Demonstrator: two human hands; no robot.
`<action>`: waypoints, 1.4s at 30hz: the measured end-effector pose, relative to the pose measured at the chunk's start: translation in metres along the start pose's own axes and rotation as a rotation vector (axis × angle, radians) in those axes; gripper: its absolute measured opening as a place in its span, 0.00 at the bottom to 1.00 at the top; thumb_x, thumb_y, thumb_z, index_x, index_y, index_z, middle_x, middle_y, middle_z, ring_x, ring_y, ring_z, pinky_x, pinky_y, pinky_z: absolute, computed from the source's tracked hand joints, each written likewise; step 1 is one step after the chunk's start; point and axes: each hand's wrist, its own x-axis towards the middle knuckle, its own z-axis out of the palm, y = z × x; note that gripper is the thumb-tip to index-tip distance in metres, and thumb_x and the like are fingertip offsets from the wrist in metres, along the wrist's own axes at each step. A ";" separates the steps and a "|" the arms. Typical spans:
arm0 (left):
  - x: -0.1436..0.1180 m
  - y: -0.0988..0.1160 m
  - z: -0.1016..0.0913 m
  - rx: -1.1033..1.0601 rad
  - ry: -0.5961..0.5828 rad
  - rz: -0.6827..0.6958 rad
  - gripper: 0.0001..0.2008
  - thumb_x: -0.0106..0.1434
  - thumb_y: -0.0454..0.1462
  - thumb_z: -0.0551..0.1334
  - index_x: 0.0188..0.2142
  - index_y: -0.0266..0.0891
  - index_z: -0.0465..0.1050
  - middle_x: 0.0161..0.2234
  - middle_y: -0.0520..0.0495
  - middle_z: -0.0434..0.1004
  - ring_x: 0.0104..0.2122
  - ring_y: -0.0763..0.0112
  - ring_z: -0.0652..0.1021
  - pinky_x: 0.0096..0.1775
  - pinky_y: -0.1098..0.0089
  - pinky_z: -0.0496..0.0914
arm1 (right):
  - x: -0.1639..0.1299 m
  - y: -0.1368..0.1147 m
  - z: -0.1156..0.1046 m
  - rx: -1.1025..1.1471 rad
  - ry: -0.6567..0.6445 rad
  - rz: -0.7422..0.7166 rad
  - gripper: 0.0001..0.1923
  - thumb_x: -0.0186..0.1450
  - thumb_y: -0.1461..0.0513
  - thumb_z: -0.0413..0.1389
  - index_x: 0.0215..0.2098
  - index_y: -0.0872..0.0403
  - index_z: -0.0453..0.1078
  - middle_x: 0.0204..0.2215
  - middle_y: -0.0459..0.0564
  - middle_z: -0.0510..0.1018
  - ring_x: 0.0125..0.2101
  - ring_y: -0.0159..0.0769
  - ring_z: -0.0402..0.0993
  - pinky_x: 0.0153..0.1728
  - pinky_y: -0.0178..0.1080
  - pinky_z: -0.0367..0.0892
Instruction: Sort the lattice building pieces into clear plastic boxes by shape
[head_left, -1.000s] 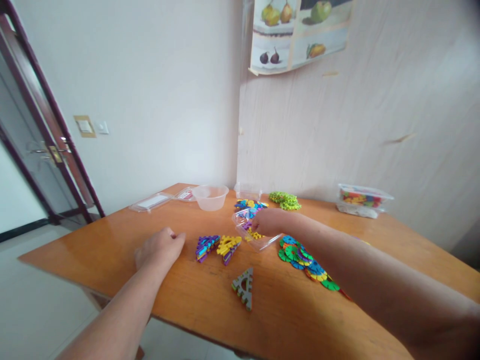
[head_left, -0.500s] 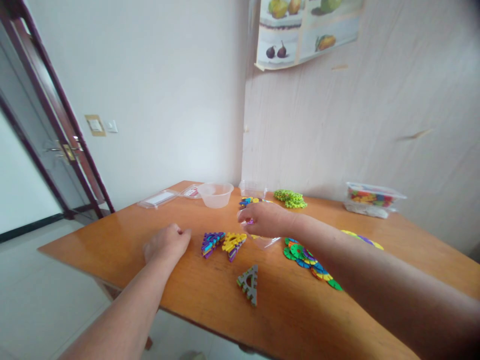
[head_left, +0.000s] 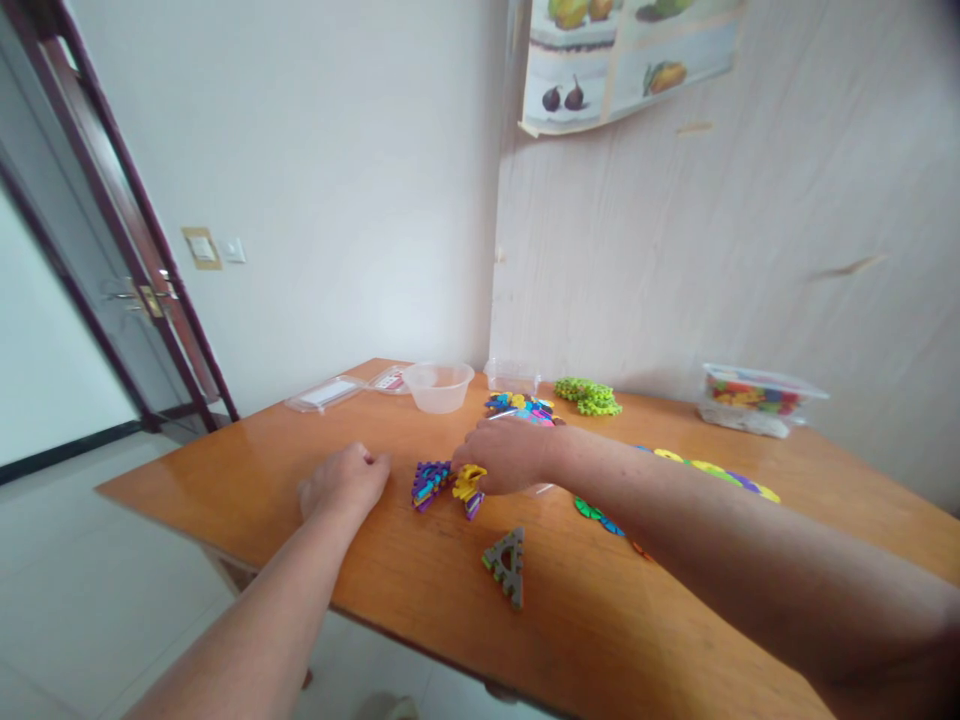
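Right hand: right hand [head_left: 504,455] over yellow triangle stack [head_left: 468,480], fingers curled on it; grasp unclear.
Left hand: left hand [head_left: 343,482] loosely closed on desk [head_left: 420,580], at 9 o'clock of purple triangle stack [head_left: 430,482].
Grey triangle: grey triangle [head_left: 508,565] at 6 o'clock.

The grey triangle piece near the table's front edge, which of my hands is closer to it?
Right. The right hand sits just beyond the grey triangle piece, over the yellow stack. The left hand rests farther off to its left on the table.
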 end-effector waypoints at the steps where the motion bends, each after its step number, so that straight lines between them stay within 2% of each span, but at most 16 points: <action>1: 0.000 -0.001 0.001 -0.003 0.002 0.001 0.19 0.60 0.51 0.51 0.37 0.48 0.76 0.40 0.40 0.81 0.42 0.47 0.78 0.40 0.53 0.68 | 0.000 0.000 0.000 0.014 -0.002 0.006 0.21 0.61 0.58 0.56 0.53 0.46 0.72 0.45 0.51 0.80 0.47 0.48 0.74 0.43 0.45 0.67; 6: 0.002 -0.002 0.002 -0.014 -0.001 -0.001 0.19 0.60 0.52 0.51 0.36 0.48 0.76 0.39 0.40 0.81 0.41 0.46 0.78 0.40 0.52 0.68 | -0.004 0.010 -0.005 0.132 0.043 0.041 0.21 0.61 0.58 0.57 0.53 0.47 0.71 0.48 0.50 0.79 0.47 0.44 0.74 0.43 0.40 0.66; 11: 0.002 -0.002 0.001 -0.015 0.003 0.009 0.19 0.59 0.52 0.52 0.36 0.47 0.75 0.39 0.39 0.81 0.41 0.47 0.78 0.40 0.53 0.68 | -0.018 0.038 -0.018 0.172 0.119 0.164 0.21 0.61 0.58 0.57 0.53 0.48 0.71 0.48 0.50 0.79 0.45 0.40 0.75 0.42 0.37 0.65; 14: 0.001 -0.001 0.000 0.000 -0.006 0.004 0.19 0.60 0.52 0.51 0.36 0.47 0.75 0.39 0.40 0.81 0.42 0.47 0.79 0.40 0.54 0.68 | -0.028 0.055 -0.019 0.118 0.097 0.258 0.21 0.61 0.57 0.57 0.52 0.48 0.73 0.47 0.51 0.79 0.44 0.42 0.75 0.41 0.37 0.65; 18: -0.001 0.001 -0.003 0.013 -0.021 -0.006 0.20 0.60 0.52 0.51 0.37 0.47 0.75 0.40 0.39 0.81 0.42 0.46 0.78 0.40 0.53 0.68 | -0.036 0.067 -0.008 0.077 0.030 0.346 0.21 0.61 0.54 0.57 0.51 0.47 0.74 0.47 0.51 0.79 0.45 0.44 0.74 0.41 0.39 0.66; 26: -0.001 0.003 -0.006 0.012 -0.036 -0.016 0.20 0.59 0.53 0.51 0.37 0.47 0.75 0.40 0.39 0.80 0.42 0.45 0.78 0.40 0.52 0.68 | -0.036 0.065 0.018 0.015 -0.041 0.276 0.22 0.59 0.55 0.59 0.52 0.40 0.75 0.48 0.53 0.77 0.51 0.49 0.70 0.46 0.45 0.65; 31: 0.000 0.001 -0.004 0.008 -0.028 -0.011 0.20 0.59 0.53 0.50 0.36 0.48 0.76 0.40 0.39 0.80 0.41 0.45 0.78 0.40 0.51 0.68 | -0.028 0.067 0.029 -0.024 -0.074 0.255 0.22 0.57 0.56 0.60 0.51 0.38 0.75 0.47 0.54 0.76 0.51 0.53 0.69 0.46 0.50 0.64; 36: 0.001 0.000 -0.003 0.005 -0.019 -0.011 0.19 0.59 0.53 0.51 0.36 0.47 0.75 0.40 0.39 0.81 0.41 0.45 0.78 0.39 0.52 0.68 | -0.026 0.067 0.033 -0.015 -0.077 0.252 0.23 0.57 0.57 0.60 0.52 0.40 0.75 0.47 0.55 0.77 0.51 0.51 0.68 0.48 0.49 0.63; 42: 0.001 0.000 -0.002 0.009 -0.020 -0.003 0.20 0.60 0.53 0.50 0.38 0.48 0.75 0.40 0.39 0.81 0.41 0.46 0.78 0.40 0.52 0.68 | -0.023 0.062 0.032 -0.045 -0.087 0.176 0.23 0.57 0.60 0.59 0.51 0.41 0.76 0.47 0.54 0.77 0.48 0.49 0.71 0.46 0.48 0.64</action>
